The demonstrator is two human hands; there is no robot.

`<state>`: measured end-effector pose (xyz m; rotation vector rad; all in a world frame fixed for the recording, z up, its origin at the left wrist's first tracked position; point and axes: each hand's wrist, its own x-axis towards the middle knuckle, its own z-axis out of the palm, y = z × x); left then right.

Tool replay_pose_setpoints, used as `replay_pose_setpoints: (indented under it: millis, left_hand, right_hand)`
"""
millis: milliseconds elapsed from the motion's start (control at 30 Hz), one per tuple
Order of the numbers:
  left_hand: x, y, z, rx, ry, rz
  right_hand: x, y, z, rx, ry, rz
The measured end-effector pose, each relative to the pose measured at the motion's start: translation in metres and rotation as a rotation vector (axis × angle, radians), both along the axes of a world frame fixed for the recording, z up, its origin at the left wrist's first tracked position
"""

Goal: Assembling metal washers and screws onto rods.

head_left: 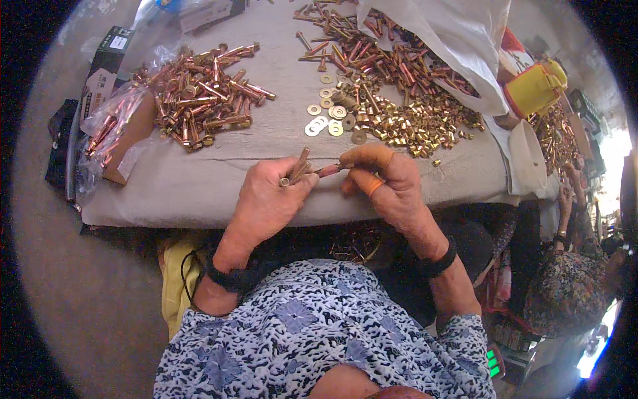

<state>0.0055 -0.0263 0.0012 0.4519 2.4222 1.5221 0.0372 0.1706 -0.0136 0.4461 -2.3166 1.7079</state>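
Note:
My left hand [264, 196] is closed around a few copper-coloured expansion bolts, one bolt [304, 157] sticking up past the fingers. A second bolt [329, 170] reaches across from it toward my right hand [400, 189]. Orange finger covers [373, 155] sit on the right thumb and forefinger, which pinch that bolt's far end. Just beyond the hands lie loose flat washers [335, 128] and a heap of short brass-coloured sleeves [425, 130]. What else the left palm holds is hidden by the fingers.
Assembled bolts [199, 100] are piled at the left, beside an open cardboard box [129, 136] lined with plastic. Longer bolts [359, 50] spill from a white sack [445, 33] at the back. A yellow container [535, 88] stands right; another person's hand [565, 199] works there.

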Motion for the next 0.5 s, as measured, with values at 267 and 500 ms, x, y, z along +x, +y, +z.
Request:
replay_pose_setpoints:
  millis: [267,500]
  left_hand:
    - [0.003,0.001,0.008,-0.078,0.089,-0.071]
    - [0.006,0.002,0.004,-0.124,0.277,-0.032]
  right_hand:
    - [0.004,-0.001,0.013,0.335,0.129,-0.115]
    - [0.004,-0.002,0.02,0.428,0.032,-0.092]
